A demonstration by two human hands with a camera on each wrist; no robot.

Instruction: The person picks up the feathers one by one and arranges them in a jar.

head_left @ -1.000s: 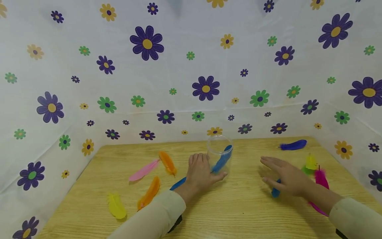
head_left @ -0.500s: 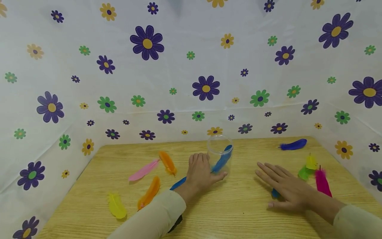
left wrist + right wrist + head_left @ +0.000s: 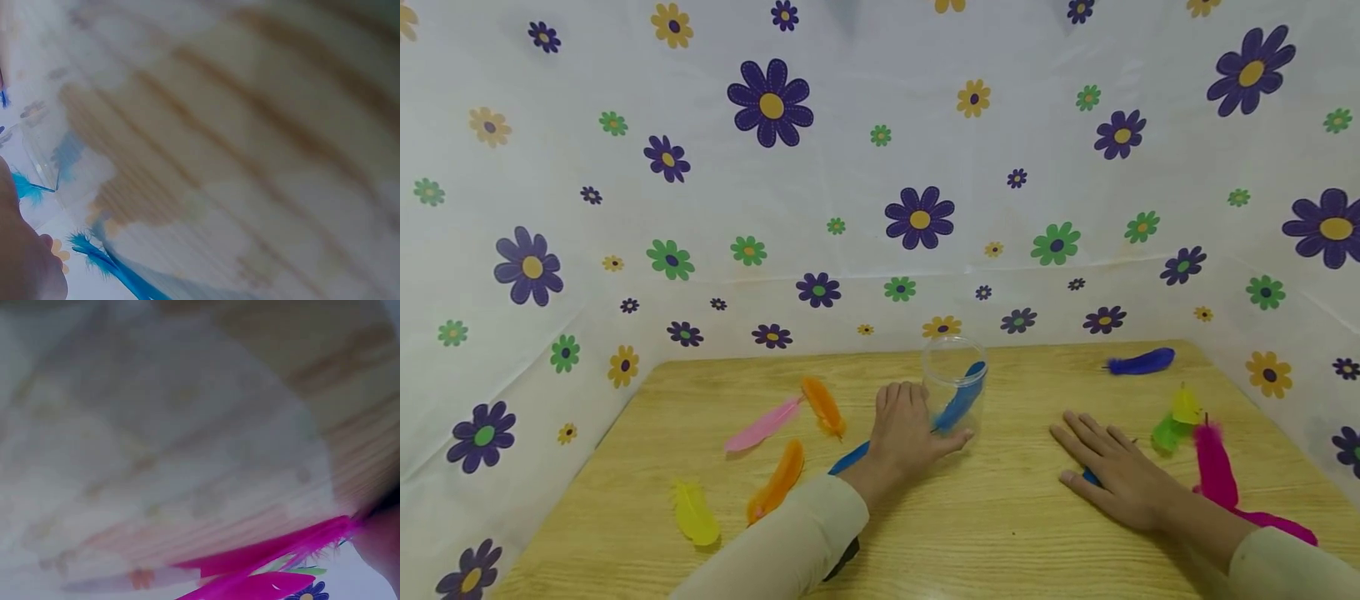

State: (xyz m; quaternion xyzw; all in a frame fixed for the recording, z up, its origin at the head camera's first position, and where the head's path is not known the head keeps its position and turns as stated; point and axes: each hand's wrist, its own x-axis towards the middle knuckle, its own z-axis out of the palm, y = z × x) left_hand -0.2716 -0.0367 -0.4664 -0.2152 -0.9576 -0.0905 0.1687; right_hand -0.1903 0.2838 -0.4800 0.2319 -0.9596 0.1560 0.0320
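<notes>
A clear plastic cup stands near the table's back, with a blue feather leaning inside it. My left hand holds the cup at its left side, thumb across the front. Partly under that wrist lies another blue feather, which the left wrist view shows as a blue feather too. My right hand is spread palm down over a third blue feather, mostly hidden beneath it. Right of it lie two magenta feathers, also in the right wrist view as magenta feathers.
On the left are a pink feather, orange feathers and a yellow feather. Green and yellow feathers lie at the right, with a dark blue feather behind. Flowered cloth surrounds the wooden table.
My right hand has spread out and come down flat over the blue feather, covering most of it. The magenta feathers show more fully beside the forearm. My left hand stays at the cup.
</notes>
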